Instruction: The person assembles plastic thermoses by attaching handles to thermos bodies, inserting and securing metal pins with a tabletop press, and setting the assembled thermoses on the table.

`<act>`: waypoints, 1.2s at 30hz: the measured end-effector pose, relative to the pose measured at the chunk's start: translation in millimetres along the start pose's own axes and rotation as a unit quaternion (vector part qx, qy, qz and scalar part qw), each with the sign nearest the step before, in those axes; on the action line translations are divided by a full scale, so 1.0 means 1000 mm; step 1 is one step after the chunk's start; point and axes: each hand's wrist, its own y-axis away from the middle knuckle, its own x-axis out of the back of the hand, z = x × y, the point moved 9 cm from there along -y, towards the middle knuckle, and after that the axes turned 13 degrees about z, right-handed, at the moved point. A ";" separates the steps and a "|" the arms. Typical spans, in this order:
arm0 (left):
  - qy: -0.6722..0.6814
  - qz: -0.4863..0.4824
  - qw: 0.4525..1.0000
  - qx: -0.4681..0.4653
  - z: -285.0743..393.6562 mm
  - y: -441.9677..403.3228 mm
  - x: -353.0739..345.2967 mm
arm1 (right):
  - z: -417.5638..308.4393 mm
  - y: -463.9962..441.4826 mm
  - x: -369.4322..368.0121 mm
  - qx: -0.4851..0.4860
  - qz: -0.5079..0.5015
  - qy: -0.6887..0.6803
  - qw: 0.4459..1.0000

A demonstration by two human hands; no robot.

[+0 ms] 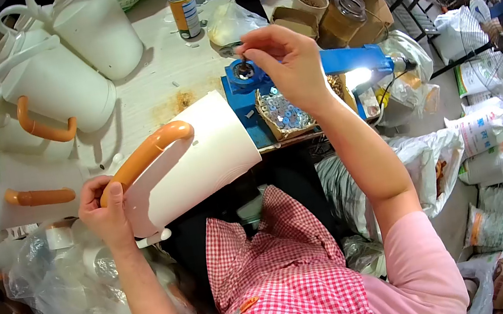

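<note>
My left hand point(104, 206) is wrapped round the lower end of the orange handle point(153, 151) of a white container point(199, 166), which lies tilted above my lap at the table's edge. My right hand point(285, 60) is pinched over the round head of a blue machine point(342, 61); a small dark piece shows at the fingertips, too small to name. Just below that hand, a cardboard tray point(268, 124) holds many small metal washers point(284, 113).
White containers with orange handles point(47, 125) stand at the left. A spray can point(184, 11), a clear plastic bag point(233, 24) and a lidded jar point(344, 16) are at the back. Full sacks point(482, 130) line the floor at right. Plastic wrapping point(88, 300) hangs lower left.
</note>
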 end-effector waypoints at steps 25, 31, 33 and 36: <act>0.015 -0.015 1.000 -0.017 -0.007 -0.008 -0.005 | 0.091 0.078 0.061 -0.058 -0.110 0.375 0.919; 0.004 -0.010 1.000 -0.022 -0.004 -0.008 -0.001 | 0.129 0.069 0.039 0.065 -0.120 0.483 0.865; 0.001 -0.012 1.000 -0.022 -0.006 -0.007 -0.001 | 0.131 0.068 0.037 0.053 -0.135 0.496 0.856; 0.008 -0.008 1.000 -0.028 -0.003 -0.007 -0.004 | 0.095 0.071 0.048 0.093 -0.063 0.405 0.907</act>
